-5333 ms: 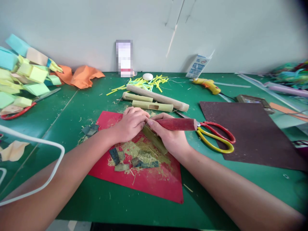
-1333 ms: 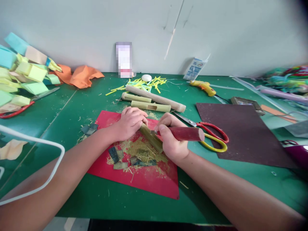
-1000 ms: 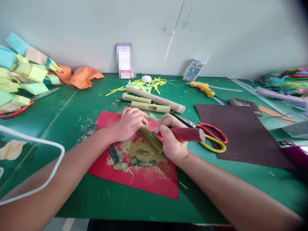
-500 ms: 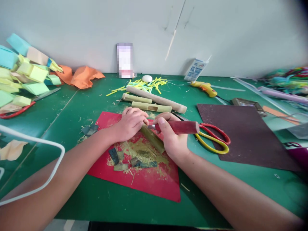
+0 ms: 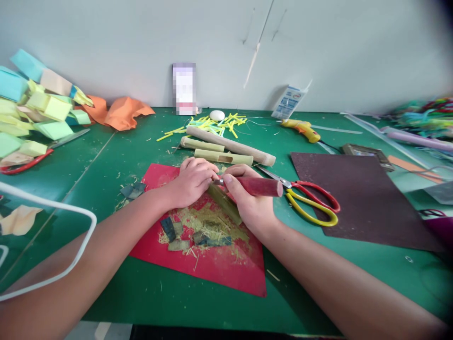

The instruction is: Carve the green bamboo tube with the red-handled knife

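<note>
Over a red sheet (image 5: 226, 278), my left hand (image 5: 194, 183) is closed on the far end of a green bamboo tube (image 5: 226, 206). My right hand (image 5: 253, 203) grips a carving tool by its reddish wooden handle (image 5: 264, 186). Its short metal shank meets the tube beside my left fingertips; the blade tip is hidden there. Pale shavings (image 5: 215, 224) and several dark bark pieces (image 5: 179, 245) lie on the sheet around the tube. Just beyond my hands rests another bamboo tube (image 5: 205, 154) with a rectangular opening cut in it.
Scissors (image 5: 311, 200) with red and yellow handles lie right of my right hand, partly on a dark sheet (image 5: 354, 198). Further back are a long bamboo stick (image 5: 230, 145), yellow strips (image 5: 233, 123) and a glue gun (image 5: 300, 130). Folded papers (image 5: 42, 108) are piled at left.
My right hand has shifted the carving tool slightly left, toward my left fingers, and more of the scissors shows. My left hand and the bamboo tube stay in place.
</note>
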Motion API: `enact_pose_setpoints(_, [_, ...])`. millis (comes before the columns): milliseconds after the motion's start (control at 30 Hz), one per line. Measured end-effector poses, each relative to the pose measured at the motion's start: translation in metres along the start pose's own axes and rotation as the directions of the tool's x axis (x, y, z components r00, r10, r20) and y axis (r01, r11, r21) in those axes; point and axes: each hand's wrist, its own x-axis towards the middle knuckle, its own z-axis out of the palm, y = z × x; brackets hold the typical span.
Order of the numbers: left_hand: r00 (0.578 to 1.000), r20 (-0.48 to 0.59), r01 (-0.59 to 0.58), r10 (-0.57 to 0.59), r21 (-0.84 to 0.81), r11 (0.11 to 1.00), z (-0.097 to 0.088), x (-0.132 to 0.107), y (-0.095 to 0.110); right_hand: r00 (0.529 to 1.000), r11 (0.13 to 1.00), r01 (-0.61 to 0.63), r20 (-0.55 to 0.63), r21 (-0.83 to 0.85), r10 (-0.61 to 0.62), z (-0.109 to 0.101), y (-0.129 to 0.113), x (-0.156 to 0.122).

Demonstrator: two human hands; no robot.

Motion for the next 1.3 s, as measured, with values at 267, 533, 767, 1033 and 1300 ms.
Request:
enact_pose_setpoints(267, [1.0,-0.005,-0.004,0.004,-0.002,1.0,0.001,0.0,-0.001,1.0,0.999,0.015,0.025,-0.034,-0.014,-0.001,-0.002,0.0])
enact_pose_setpoints(533, [0.999,0.005,-0.038,0.038,-0.007,0.999,0.0,-0.001,-0.002,0.994,0.989,0.103,0.052,-0.104,-0.098,-0.003,-0.005,-0.003])
enact_pose_setpoints(767, [0.999,0.034,-0.032,0.032,-0.007,0.999,-0.003,-0.002,-0.002,0.989,0.989,0.146,0.001,-0.038,-0.146,-0.005,0.0,-0.006])
enact_pose_setpoints(1033, [0.998,0.062,-0.009,0.009,-0.005,1.0,-0.006,-0.002,0.001,0.984,0.984,0.178,0.005,-0.015,-0.178,-0.008,0.005,-0.008])
enact_pose_setpoints(1300, [1.0,0.009,-0.026,0.026,0.007,1.0,0.0,0.0,-0.001,0.992,0.99,0.128,-0.013,-0.056,-0.128,-0.003,0.0,-0.005])
